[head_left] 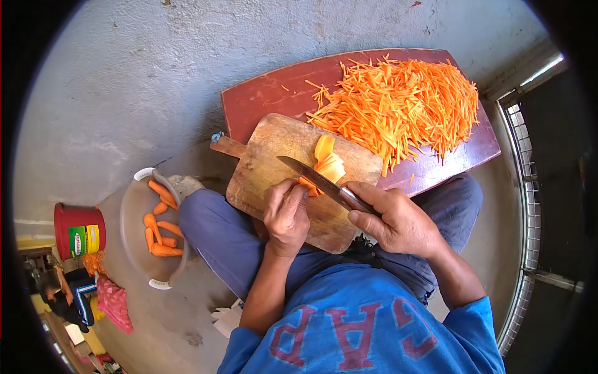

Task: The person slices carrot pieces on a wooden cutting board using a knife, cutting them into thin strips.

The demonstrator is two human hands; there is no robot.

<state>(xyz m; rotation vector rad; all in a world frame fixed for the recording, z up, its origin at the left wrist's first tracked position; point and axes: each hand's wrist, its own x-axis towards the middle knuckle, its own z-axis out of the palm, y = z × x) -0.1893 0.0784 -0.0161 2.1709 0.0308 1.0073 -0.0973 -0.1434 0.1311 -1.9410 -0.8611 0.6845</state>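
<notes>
My right hand point(398, 221) grips a kitchen knife point(308, 173) by its dark handle. The blade points up and left across a worn wooden cutting board point(255, 168). My left hand point(286, 218) is closed, its fingertips bent against the near end of a piece of carrot point(307, 185) beside the blade; the fingers partly hide their hold. Thin carrot slices point(330, 166) lie overlapping on the far side of the knife. A large heap of carrot strips point(405, 106) is piled beyond the board, on a red wooden table point(261, 93).
A grey basin point(129, 230) with several whole carrots point(163, 227) stands on the floor at left. Farther left are a red bucket point(65, 227), a pink sack point(114, 302) and another person point(65, 293). A wall point(143, 81) runs behind the table; a metal grille point(529, 212) is at right.
</notes>
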